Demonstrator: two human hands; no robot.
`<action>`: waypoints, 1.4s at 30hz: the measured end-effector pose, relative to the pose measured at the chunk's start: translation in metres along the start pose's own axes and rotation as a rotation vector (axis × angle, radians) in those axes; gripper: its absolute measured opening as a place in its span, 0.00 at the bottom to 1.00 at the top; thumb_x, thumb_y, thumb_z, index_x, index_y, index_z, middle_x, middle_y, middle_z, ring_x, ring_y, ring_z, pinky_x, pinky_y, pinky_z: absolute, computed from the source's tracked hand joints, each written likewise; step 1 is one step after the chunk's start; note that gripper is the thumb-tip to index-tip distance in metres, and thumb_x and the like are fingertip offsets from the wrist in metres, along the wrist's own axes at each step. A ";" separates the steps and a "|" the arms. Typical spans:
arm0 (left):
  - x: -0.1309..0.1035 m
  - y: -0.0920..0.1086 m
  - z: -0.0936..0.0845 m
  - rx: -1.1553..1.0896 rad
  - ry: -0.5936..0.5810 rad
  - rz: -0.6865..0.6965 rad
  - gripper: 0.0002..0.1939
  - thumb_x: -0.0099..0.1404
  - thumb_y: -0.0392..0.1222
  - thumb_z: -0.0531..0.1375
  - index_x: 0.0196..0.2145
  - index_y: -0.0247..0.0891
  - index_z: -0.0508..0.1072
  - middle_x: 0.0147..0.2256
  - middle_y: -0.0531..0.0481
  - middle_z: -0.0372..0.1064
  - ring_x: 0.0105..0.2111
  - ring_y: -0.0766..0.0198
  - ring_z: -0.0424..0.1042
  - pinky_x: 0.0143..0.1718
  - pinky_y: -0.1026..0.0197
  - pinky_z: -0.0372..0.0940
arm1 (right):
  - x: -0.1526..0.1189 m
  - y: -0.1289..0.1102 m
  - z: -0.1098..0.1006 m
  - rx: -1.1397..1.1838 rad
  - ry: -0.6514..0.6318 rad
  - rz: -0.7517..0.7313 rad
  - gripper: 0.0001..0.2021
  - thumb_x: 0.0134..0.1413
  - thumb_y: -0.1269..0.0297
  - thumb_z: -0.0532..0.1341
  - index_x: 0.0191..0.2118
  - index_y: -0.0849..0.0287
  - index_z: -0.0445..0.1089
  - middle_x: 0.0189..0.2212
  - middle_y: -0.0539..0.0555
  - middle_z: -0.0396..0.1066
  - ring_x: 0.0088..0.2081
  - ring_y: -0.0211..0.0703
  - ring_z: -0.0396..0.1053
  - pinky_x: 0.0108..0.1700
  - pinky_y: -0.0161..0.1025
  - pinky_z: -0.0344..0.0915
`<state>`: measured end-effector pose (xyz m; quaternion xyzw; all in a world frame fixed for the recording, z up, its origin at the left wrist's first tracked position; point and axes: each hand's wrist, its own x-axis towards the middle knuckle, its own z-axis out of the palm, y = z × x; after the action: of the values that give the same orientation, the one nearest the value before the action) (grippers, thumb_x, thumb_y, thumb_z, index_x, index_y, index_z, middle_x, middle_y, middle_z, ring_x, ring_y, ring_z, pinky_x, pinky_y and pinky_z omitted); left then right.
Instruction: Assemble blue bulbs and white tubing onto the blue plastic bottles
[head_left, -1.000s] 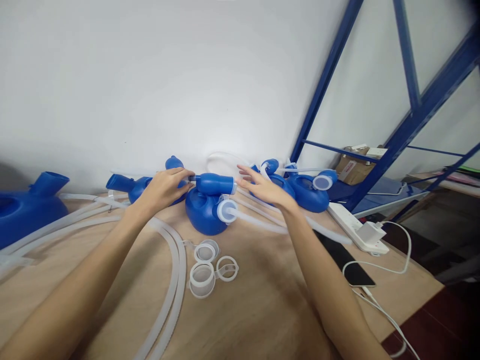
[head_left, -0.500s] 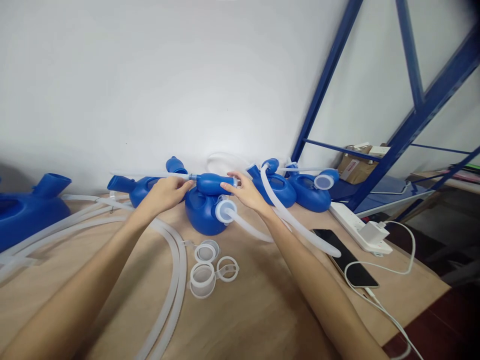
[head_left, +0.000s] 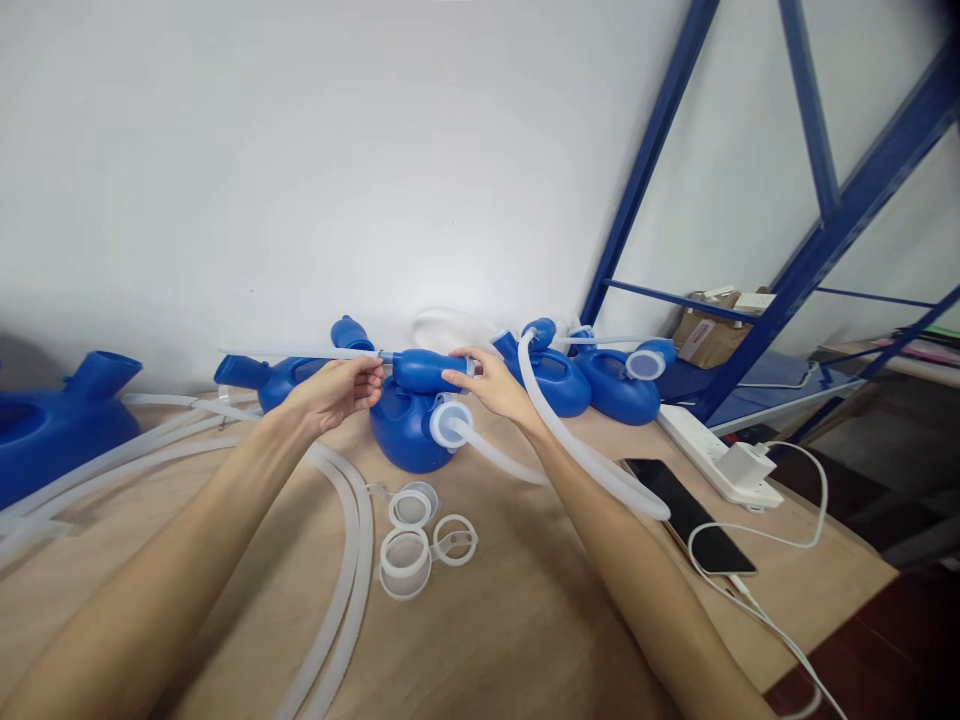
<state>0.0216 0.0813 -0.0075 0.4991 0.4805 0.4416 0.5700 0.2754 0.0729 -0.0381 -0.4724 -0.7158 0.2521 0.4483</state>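
A blue, bulb-shaped plastic funnel lies level in the air above a blue plastic urinal bottle. My right hand grips the funnel's wide, pale-rimmed end, thumb in front and fingers on top. At its narrow end, my left hand pinches around the joint with a translucent hose, which runs off to the left. The fingertips partly hide that joint. From the bottle below, a white cap with another hose hangs to the right.
Several blue bottles stand along the wall, including one at the far left and one at the right. Loose hoses curve across the table's left. White ring caps lie centrally. A phone, power strip and blue rack are right.
My left fingers have shifted and curled around the hose joint, the wrist turning so more of the palm shows. My right hand keeps its hold, moving only slightly.
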 end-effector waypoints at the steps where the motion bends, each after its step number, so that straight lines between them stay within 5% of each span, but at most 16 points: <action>1: 0.001 0.001 -0.001 -0.006 0.017 -0.011 0.12 0.67 0.35 0.57 0.24 0.36 0.69 0.22 0.51 0.64 0.20 0.72 0.66 0.23 0.72 0.68 | 0.000 0.000 0.000 -0.008 0.008 0.002 0.26 0.56 0.48 0.68 0.54 0.60 0.73 0.45 0.55 0.76 0.38 0.44 0.71 0.45 0.42 0.68; 6: -0.002 0.007 -0.012 0.063 0.037 -0.068 0.11 0.68 0.40 0.60 0.28 0.34 0.76 0.28 0.44 0.74 0.25 0.66 0.73 0.28 0.67 0.74 | 0.001 0.000 -0.001 -0.029 0.046 -0.004 0.25 0.54 0.49 0.70 0.52 0.60 0.75 0.46 0.56 0.77 0.40 0.45 0.72 0.46 0.43 0.68; 10: -0.016 0.017 -0.021 0.430 0.009 -0.021 0.21 0.65 0.58 0.64 0.29 0.36 0.81 0.33 0.39 0.79 0.32 0.53 0.78 0.32 0.57 0.74 | 0.000 0.001 -0.003 0.007 0.040 0.015 0.25 0.52 0.49 0.71 0.51 0.59 0.76 0.44 0.54 0.77 0.38 0.43 0.72 0.45 0.42 0.69; 13: -0.025 0.021 -0.023 0.968 0.172 0.328 0.27 0.64 0.66 0.61 0.29 0.37 0.80 0.32 0.39 0.78 0.38 0.42 0.77 0.39 0.49 0.72 | 0.000 0.002 -0.002 0.070 0.020 0.012 0.24 0.52 0.50 0.71 0.51 0.59 0.75 0.44 0.54 0.76 0.39 0.43 0.72 0.45 0.42 0.71; 15: -0.023 0.018 -0.022 1.265 0.212 0.667 0.28 0.65 0.66 0.59 0.41 0.37 0.81 0.42 0.37 0.79 0.48 0.37 0.75 0.50 0.43 0.69 | 0.000 0.003 -0.002 0.139 -0.010 0.005 0.24 0.52 0.52 0.72 0.52 0.59 0.75 0.47 0.55 0.75 0.42 0.45 0.73 0.46 0.43 0.72; 18: -0.009 0.006 -0.020 1.383 -0.020 0.912 0.34 0.69 0.65 0.54 0.59 0.37 0.74 0.56 0.36 0.74 0.57 0.40 0.71 0.61 0.42 0.62 | 0.000 0.002 0.000 0.223 -0.059 0.011 0.25 0.51 0.54 0.72 0.53 0.58 0.73 0.48 0.56 0.74 0.47 0.47 0.74 0.48 0.43 0.74; 21: 0.006 -0.007 -0.023 1.346 -0.137 0.877 0.33 0.74 0.60 0.48 0.63 0.35 0.70 0.53 0.36 0.75 0.52 0.45 0.74 0.55 0.49 0.67 | 0.000 0.001 0.001 0.214 -0.072 -0.003 0.26 0.51 0.54 0.72 0.53 0.58 0.72 0.48 0.56 0.74 0.49 0.48 0.74 0.50 0.44 0.74; 31: -0.001 -0.019 -0.017 1.678 0.089 0.696 0.25 0.77 0.60 0.49 0.53 0.38 0.73 0.45 0.37 0.81 0.44 0.39 0.80 0.31 0.55 0.62 | 0.003 0.003 -0.001 0.111 -0.012 -0.095 0.24 0.50 0.52 0.72 0.51 0.56 0.74 0.51 0.55 0.75 0.53 0.51 0.73 0.58 0.47 0.68; 36: -0.006 -0.024 -0.006 1.737 0.111 0.648 0.27 0.77 0.63 0.48 0.47 0.37 0.74 0.40 0.37 0.81 0.42 0.38 0.80 0.29 0.56 0.57 | 0.004 0.003 -0.009 0.120 -0.023 -0.138 0.23 0.49 0.54 0.73 0.51 0.56 0.76 0.53 0.56 0.75 0.54 0.51 0.73 0.59 0.47 0.68; 42: -0.003 -0.021 -0.009 1.652 0.226 0.583 0.34 0.74 0.69 0.45 0.37 0.38 0.77 0.32 0.36 0.79 0.39 0.38 0.80 0.31 0.54 0.59 | 0.001 0.011 -0.012 0.161 0.014 -0.026 0.27 0.47 0.52 0.74 0.51 0.58 0.75 0.49 0.58 0.77 0.48 0.51 0.75 0.52 0.48 0.74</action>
<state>0.0128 0.0768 -0.0284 0.8077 0.5531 0.1277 -0.1593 0.2908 0.0773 -0.0408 -0.4271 -0.6962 0.2998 0.4930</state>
